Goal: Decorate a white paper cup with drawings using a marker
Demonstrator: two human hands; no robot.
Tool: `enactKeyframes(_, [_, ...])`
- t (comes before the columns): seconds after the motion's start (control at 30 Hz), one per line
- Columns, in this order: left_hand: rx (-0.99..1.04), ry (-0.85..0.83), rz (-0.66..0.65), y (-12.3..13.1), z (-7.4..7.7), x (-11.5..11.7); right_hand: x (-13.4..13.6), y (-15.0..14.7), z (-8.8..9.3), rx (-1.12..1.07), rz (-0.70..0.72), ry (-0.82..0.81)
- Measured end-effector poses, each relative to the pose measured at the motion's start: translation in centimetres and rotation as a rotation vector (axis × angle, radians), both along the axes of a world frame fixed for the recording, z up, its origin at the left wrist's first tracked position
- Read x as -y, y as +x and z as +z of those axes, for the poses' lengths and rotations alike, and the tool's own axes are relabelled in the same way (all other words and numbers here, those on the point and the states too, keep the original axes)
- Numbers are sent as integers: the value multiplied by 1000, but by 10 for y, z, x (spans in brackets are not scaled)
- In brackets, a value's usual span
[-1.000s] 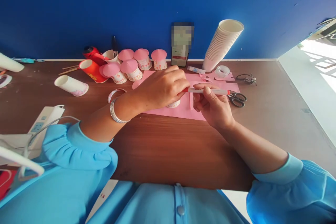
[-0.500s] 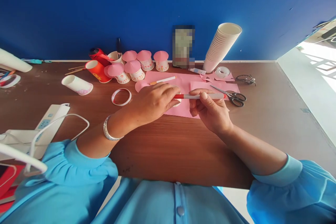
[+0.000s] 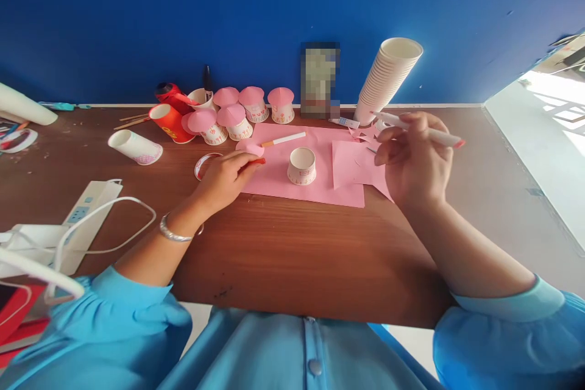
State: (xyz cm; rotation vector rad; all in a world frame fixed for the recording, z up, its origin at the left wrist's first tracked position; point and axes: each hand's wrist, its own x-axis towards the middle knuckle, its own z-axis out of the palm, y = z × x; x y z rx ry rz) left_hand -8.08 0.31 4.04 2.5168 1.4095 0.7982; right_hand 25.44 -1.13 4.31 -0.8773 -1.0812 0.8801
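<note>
My left hand point(image 3: 222, 181) pinches a red marker cap point(image 3: 260, 161), low over the left edge of the pink paper sheet point(image 3: 315, 194). Raised on the right, my right hand point(image 3: 418, 161) grips a white marker point(image 3: 442, 136) with a red end, its uncapped tip pointing left. Between the hands a short white paper cup piece point(image 3: 302, 167) with red drawing on its side stands on the pink sheet, open side up. Behind it lies a second white marker point(image 3: 283, 139) with an orange end. A pink paper disc point(image 3: 249, 147) is just beyond my left fingers.
Several decorated cups with pink cone roofs point(image 3: 231, 114) stand at the back. A tall cup stack point(image 3: 388, 80) leans at back right. Left are a red cup point(image 3: 170, 124), a lying white cup point(image 3: 133, 146), a tape roll point(image 3: 201, 166) and a power strip point(image 3: 86, 204) with cable.
The marker and its cap have come apart. My left hand moved left with the cap, my right hand moved right and up with the marker. The cup piece between them is uncovered.
</note>
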Motion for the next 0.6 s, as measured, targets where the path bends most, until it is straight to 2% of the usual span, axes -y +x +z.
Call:
enactKeyframes(0.03, [-33, 5, 3, -2, -10, -5, -3, -1, -6, 43, -34, -20])
enactKeyframes(0.1, [-147, -3, -8, -1, -28, -14, -4, -10, -21, 166, 43, -82])
enactKeyframes(0.2, [-284, 22, 45, 9, -42, -21, 2, -26, -42, 337, 136, -51])
enactKeyframes(0.3, [-278, 28, 54, 16, -40, -20, 6, -30, -52, 541, 181, -62])
enactKeyframes(0.43, [-160, 31, -82, 24, -33, -13, 7, -32, -51, 748, 210, -134])
enactKeyframes(0.6, [-102, -61, -195, 40, -41, -12, 7, -43, -48, 836, 237, -121])
